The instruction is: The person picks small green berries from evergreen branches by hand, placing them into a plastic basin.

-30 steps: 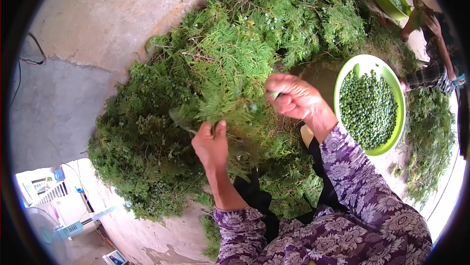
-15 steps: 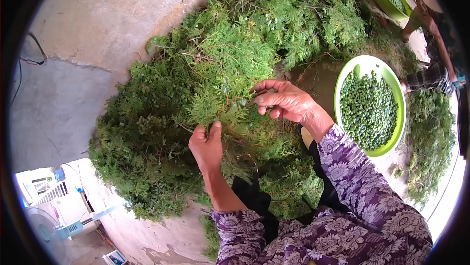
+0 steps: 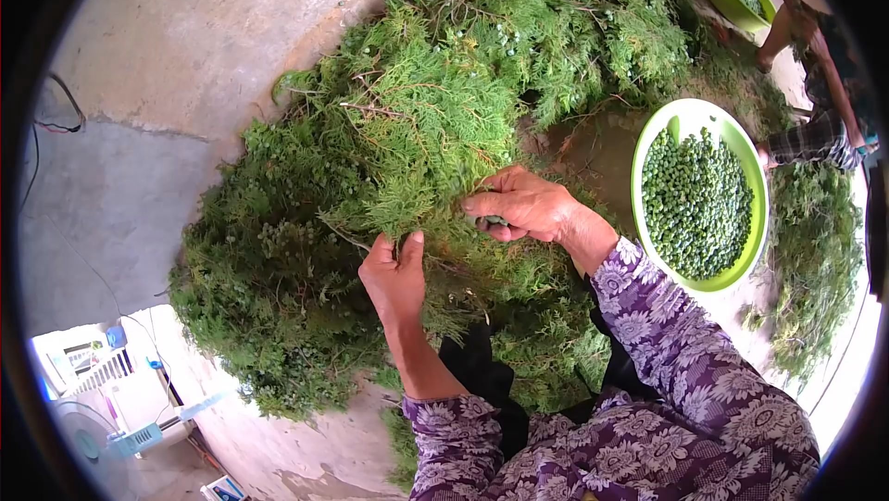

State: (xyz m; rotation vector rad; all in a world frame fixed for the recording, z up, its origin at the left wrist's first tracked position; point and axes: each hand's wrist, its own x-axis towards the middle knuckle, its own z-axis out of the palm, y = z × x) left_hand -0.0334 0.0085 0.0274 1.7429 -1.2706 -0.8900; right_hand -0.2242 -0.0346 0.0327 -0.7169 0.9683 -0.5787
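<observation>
We see a dark cable point(image 3: 81, 114) lying near the left edge of the concrete floor point(image 3: 213, 47). Toward its lower left corner we make out a fan point(image 3: 131, 442); at the far right sits another person point(image 3: 815, 142) in plaid.

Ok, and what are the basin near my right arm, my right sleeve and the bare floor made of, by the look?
Lime-green basin: probably plastic, fairly smooth, given its evenly coloured, moulded-looking rim. Right sleeve: soft fabric, judging by its folds and floral pattern; fibre unclear. Floor: likely concrete, matte and rough, from its patchy grey-tan surface.
</observation>
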